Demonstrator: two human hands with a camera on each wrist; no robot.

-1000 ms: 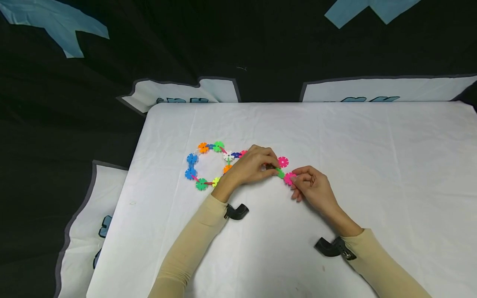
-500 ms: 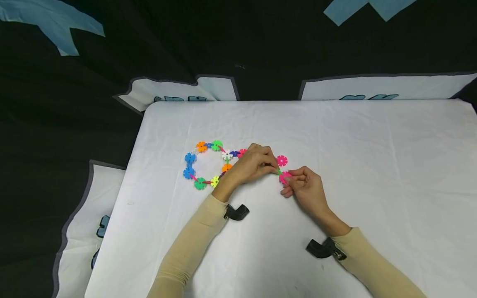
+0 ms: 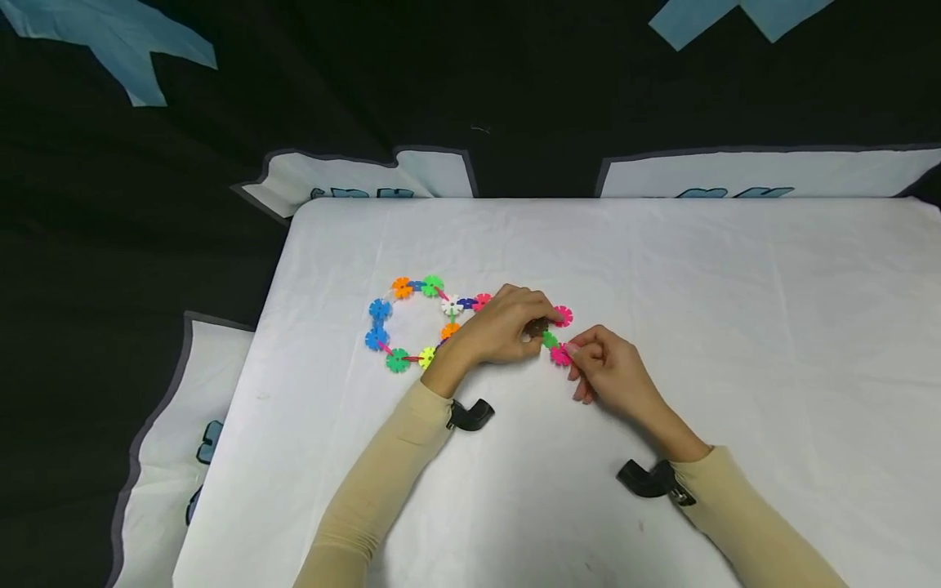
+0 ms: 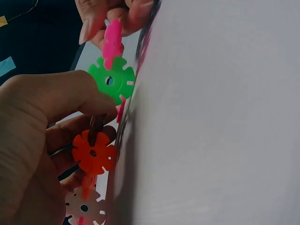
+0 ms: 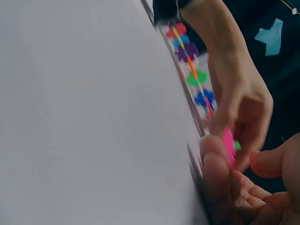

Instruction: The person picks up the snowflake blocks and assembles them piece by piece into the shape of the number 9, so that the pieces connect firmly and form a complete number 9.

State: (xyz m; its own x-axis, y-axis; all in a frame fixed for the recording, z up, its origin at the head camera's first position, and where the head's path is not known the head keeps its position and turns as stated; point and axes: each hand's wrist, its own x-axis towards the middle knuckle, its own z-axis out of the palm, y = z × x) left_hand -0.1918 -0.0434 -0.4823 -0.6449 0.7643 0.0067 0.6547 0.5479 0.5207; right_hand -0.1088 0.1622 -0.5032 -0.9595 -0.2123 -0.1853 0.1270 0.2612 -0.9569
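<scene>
A chain of notched, flower-shaped interlocking discs lies on the white table, its left part joined in a ring round a bare patch of cloth. My left hand [image 3: 507,327] pinches a brown disc [image 4: 96,124] between the green disc [image 4: 111,80] and the orange disc [image 4: 93,152]. One of its fingertips reaches the upper pink disc [image 3: 563,316] in the head view. My right hand [image 3: 610,363] pinches the lower pink disc [image 3: 559,354], which is slotted into the green disc; in the right wrist view it shows edge-on. My left hand hides the chain's middle.
The ring at left has blue discs [image 3: 377,338], a yellow disc [image 3: 426,358] and a white disc [image 3: 452,305] among others. White tablecloth [image 3: 735,343] surrounds the chain. A dark curtain [image 3: 544,90] hangs behind the table's far edge.
The lower pink disc and my right hand have shifted left, then my right hand a little back right. The green disc, edge-on half a second ago, now shows its face. Left fingers have moved slightly.
</scene>
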